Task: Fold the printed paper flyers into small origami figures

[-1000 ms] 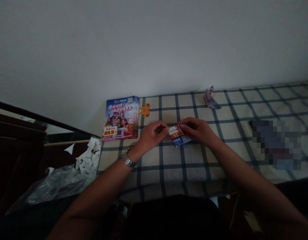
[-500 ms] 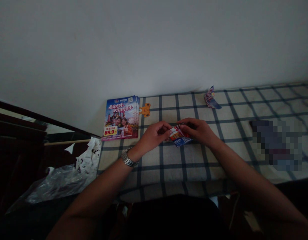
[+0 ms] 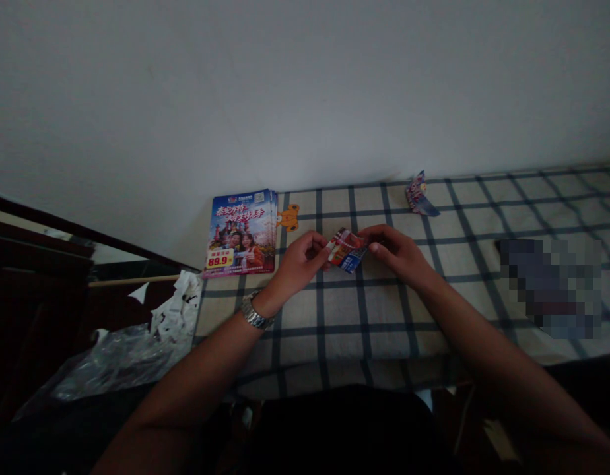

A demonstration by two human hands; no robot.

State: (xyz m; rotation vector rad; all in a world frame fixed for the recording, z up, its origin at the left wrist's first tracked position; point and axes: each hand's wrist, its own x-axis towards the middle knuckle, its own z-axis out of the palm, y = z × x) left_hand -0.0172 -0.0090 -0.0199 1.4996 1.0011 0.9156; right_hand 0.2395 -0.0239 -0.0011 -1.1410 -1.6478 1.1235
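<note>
A folded printed flyer (image 3: pixel 345 251), coloured red, white and blue with a QR code on it, is held just above the checked cloth. My left hand (image 3: pixel 305 256) pinches its left edge between thumb and fingers; a metal watch (image 3: pixel 256 311) is on that wrist. At the flyer's right corner, my right hand (image 3: pixel 391 252) grips with bent fingers. Left of my hands lies a stack of blue and pink flyers (image 3: pixel 240 234), their printed side up. Beyond my right hand, close to the wall, a folded flyer (image 3: pixel 420 195) stands on the cloth.
The checked cloth (image 3: pixel 364 336) covers the surface up to a pale wall (image 3: pixel 305 92). A pixelated dark object (image 3: pixel 542 284) lies at the right. Off the left edge are torn white paper (image 3: pixel 176 313) and a clear plastic bag (image 3: pixel 111 366). An orange bear figure (image 3: pixel 288 218) shows beside the stack.
The flyer between my hands has turned, its blue QR part now facing up more plainly. My right hand has shifted slightly and its thumb has moved to the corner. The stack stays put.
</note>
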